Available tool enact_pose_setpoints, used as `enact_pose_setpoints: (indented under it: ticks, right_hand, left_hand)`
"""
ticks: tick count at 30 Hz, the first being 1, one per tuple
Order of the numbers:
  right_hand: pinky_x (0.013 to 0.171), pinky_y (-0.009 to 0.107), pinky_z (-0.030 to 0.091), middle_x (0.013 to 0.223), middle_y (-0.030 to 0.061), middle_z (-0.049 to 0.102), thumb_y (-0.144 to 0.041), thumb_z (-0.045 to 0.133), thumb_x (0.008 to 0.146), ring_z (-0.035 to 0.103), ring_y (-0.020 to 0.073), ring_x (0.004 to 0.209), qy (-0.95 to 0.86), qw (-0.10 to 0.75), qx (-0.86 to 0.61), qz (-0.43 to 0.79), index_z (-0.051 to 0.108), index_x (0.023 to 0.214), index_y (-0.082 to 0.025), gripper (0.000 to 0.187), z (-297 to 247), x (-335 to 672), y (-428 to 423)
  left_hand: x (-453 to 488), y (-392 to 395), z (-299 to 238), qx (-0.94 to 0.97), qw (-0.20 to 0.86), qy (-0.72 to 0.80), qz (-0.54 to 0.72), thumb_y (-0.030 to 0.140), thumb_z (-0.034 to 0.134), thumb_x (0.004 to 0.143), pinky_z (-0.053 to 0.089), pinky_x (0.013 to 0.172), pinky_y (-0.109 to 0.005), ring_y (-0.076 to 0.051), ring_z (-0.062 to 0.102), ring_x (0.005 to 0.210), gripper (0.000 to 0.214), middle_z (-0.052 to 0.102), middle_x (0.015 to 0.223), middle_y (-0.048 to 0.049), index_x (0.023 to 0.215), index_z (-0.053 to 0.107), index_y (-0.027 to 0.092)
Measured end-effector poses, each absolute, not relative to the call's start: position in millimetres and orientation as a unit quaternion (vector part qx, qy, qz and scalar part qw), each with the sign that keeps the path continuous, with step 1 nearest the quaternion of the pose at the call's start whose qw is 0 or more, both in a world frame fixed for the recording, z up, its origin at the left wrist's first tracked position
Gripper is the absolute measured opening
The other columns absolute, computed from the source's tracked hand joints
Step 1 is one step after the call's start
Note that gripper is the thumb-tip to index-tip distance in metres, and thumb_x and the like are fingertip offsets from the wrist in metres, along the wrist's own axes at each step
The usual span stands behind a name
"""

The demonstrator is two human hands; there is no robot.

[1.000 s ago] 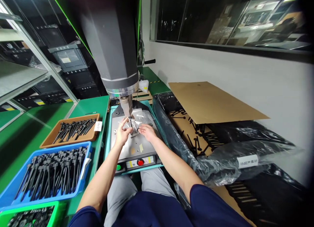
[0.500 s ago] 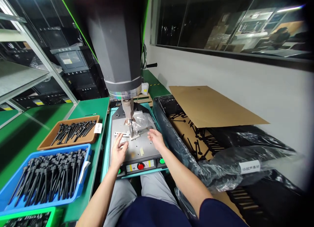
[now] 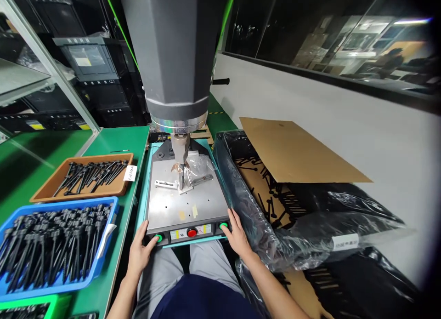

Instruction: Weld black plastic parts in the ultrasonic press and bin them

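Note:
My left hand is at the front left corner of the press base, with its thumb at the left green button and fingers along the side. On the right corner, my right hand has its thumb on the right green button, its fingers stretched over the edge. Neither hand holds a loose thing. Between them is a red button. Behind it lies the metal base plate, where a metal tool tip comes down among two slotted bars and clear film.
A large grey machine head hangs above the plate. On the left green table stand a brown tray, a blue tray and a green tray of black parts. A plastic-lined box under cardboard stands right.
Both hands have come back from beside the tool tip to the front corners of the base, thumbs now at the green buttons. The view has shifted slightly.

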State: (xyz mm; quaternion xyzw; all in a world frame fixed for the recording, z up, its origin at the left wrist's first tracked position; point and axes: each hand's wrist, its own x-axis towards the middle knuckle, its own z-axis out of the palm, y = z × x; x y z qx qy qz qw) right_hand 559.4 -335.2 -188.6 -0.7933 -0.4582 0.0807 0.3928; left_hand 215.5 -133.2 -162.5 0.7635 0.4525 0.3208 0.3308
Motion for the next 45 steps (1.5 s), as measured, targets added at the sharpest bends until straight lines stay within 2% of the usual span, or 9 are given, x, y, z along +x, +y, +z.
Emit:
enact_pose_setpoints:
  ticks: [12,18,21,23,27,30,34,41,45]
  right_hand:
    - [0.115,0.046,0.035,0.156,0.0099,0.031,-0.039,0.049,0.095,0.035,0.0268,0.142,-0.459,0.403,-0.786,0.096,0.022,0.154,-0.03,0.066,-188,563,-340]
    - [0.114,0.046,0.037,0.154,0.0113,0.036,-0.042,0.052,0.092,0.038,0.0276,0.14,-0.438,0.426,-0.785,0.1,0.031,0.151,-0.026,0.065,-187,562,-338]
    - [0.115,0.046,0.034,0.154,0.0119,0.035,-0.043,0.053,0.091,0.037,0.0273,0.141,-0.427,0.436,-0.784,0.113,0.032,0.151,-0.024,0.066,-186,560,-338]
    - [0.115,0.046,0.034,0.154,0.0121,0.036,-0.045,0.054,0.091,0.037,0.0275,0.141,-0.42,0.443,-0.783,0.122,0.035,0.149,-0.024,0.065,-184,560,-338]
    - [0.111,0.047,0.039,0.144,0.0132,0.049,-0.048,0.054,0.089,0.047,0.0281,0.134,-0.398,0.469,-0.778,0.127,0.051,0.139,-0.022,0.057,-175,564,-337]
    - [0.106,0.048,0.045,0.126,0.0156,0.062,-0.048,0.053,0.089,0.058,0.0281,0.12,-0.369,0.498,-0.781,0.076,0.067,0.118,-0.018,0.044,-158,567,-330]
    - [0.097,0.044,0.05,0.111,0.0154,0.068,-0.046,0.051,0.09,0.064,0.0261,0.106,-0.37,0.548,-0.749,0.043,0.07,0.104,-0.016,0.038,-127,563,-303]
    - [0.085,0.04,0.056,0.102,0.0109,0.074,-0.05,0.06,0.083,0.07,0.0247,0.093,-0.383,0.602,-0.637,0.293,0.066,0.113,-0.018,0.044,-93,538,-213]
    - [0.08,0.039,0.056,0.098,0.0082,0.073,-0.049,0.062,0.081,0.069,0.0222,0.086,-0.388,0.626,-0.609,0.294,0.063,0.117,-0.019,0.046,-79,529,-162]
  left_hand:
    - [212,-130,-158,0.762,0.334,0.449,0.327,0.048,0.069,0.078,0.04,0.11,-0.049,-0.03,0.05,0.13,0.065,0.053,0.14,-0.012,0.136,0.053,0.023]
    - [241,-136,-105,0.698,0.249,0.473,0.476,0.039,0.063,0.084,0.053,0.092,-0.044,-0.026,0.062,0.106,0.034,0.064,0.117,-0.0121,0.11,0.066,0.018]
    - [272,-137,-76,0.7,0.335,0.406,0.483,0.036,0.06,0.086,0.055,0.086,-0.039,-0.024,0.063,0.105,0.023,0.067,0.108,-0.0107,0.098,0.068,0.018]
    - [295,-136,-63,0.707,0.415,0.352,0.452,0.036,0.061,0.086,0.055,0.085,-0.038,-0.025,0.06,0.111,0.023,0.065,0.115,-0.0112,0.1,0.067,0.019]
    - [336,-131,-43,0.7,0.533,0.273,0.388,0.037,0.064,0.084,0.053,0.089,-0.036,-0.024,0.058,0.116,0.038,0.052,0.138,-0.0127,0.119,0.061,0.022]
    - [359,-122,-31,0.691,0.58,0.247,0.353,0.038,0.068,0.081,0.051,0.091,-0.037,-0.024,0.058,0.116,0.052,0.054,0.137,-0.0127,0.129,0.055,0.024]
    - [383,-109,-18,0.666,0.618,0.233,0.348,0.041,0.073,0.075,0.052,0.087,-0.037,-0.024,0.063,0.106,0.059,0.056,0.134,-0.013,0.128,0.056,0.024]
    - [409,-101,-13,0.55,0.629,0.318,0.447,0.045,0.073,0.07,0.053,0.071,-0.033,-0.019,0.067,0.073,0.039,0.069,0.087,-0.0075,0.094,0.066,0.014]
    - [411,-98,-11,0.532,0.635,0.324,0.456,0.037,0.075,0.063,0.051,0.066,-0.031,-0.016,0.064,0.065,0.032,0.067,0.072,-0.0035,0.083,0.066,0.014]
